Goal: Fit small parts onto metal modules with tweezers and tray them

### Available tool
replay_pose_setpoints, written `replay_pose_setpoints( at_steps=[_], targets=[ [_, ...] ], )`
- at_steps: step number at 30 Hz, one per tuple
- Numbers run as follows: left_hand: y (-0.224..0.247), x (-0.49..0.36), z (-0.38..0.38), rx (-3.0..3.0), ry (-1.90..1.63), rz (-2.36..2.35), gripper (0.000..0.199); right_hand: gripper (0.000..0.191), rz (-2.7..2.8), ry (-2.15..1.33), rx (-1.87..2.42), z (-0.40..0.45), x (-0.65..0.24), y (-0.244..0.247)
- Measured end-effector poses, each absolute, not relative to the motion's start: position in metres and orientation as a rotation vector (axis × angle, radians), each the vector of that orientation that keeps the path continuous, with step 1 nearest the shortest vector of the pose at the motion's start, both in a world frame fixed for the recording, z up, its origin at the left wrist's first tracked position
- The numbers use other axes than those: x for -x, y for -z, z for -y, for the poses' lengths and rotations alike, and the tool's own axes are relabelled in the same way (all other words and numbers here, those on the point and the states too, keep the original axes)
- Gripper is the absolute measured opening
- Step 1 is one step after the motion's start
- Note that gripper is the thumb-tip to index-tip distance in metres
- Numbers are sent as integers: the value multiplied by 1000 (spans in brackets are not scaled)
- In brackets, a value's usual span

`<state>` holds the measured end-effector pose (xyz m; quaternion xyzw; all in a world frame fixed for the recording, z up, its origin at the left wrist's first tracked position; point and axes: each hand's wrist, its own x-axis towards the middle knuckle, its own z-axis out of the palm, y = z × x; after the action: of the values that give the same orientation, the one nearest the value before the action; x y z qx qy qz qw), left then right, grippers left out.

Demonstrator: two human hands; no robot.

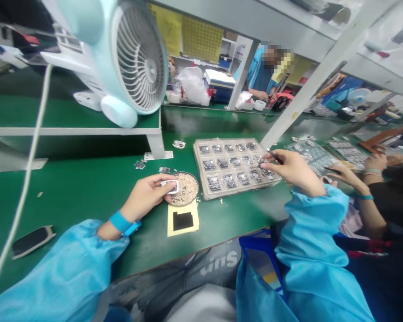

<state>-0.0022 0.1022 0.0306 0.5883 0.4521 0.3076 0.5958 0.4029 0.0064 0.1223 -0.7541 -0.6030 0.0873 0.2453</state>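
My left hand (147,197) is closed, pinching a small white-rimmed part (173,187) between thumb and fingers. It hovers over a round dish (188,188) filled with tiny pale bits. Over the right side of a clear plastic tray (206,191), my right hand (293,170) is closed on dark tweezers (276,156). The tray's pockets hold several small black-and-silver parts (230,180). Whether the tweezer tips grip anything is too small to tell. Below the dish lies a pale yellow sheet (170,226) with a black rectangle (183,221) on it.
A light-blue fan (141,62) stands on a raised green shelf (77,109) at left. Its cable (30,161) runs down the left side. Loose small parts (140,165) and a dark flat object (33,240) lie on the green table (221,223). A co-worker's hands (347,176) work at right.
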Motion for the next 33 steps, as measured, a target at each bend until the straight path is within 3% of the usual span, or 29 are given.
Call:
replay_pose_setpoints(
  at_steps=[5,10,17,25,33],
  targets=[
    [-33,6,-105,-1375,-745,-1049,56,26,1791,-525,1615,-40,-313,-130],
    [-33,8,-106,-1309,-811,-1022,47,21,1821,-808,1273,-61,-242,-104],
    [-33,5,-96,-1241,-931,-927,42,37,1599,-1245,1331,-50,-220,-65],
    [-41,2,-79,-1395,-1014,-792,36,40,1532,-1313,1369,-52,-212,-65],
    [-28,1,-76,-1648,-1047,-787,48,44,1453,-1336,1377,-52,-212,-66]
  ],
)
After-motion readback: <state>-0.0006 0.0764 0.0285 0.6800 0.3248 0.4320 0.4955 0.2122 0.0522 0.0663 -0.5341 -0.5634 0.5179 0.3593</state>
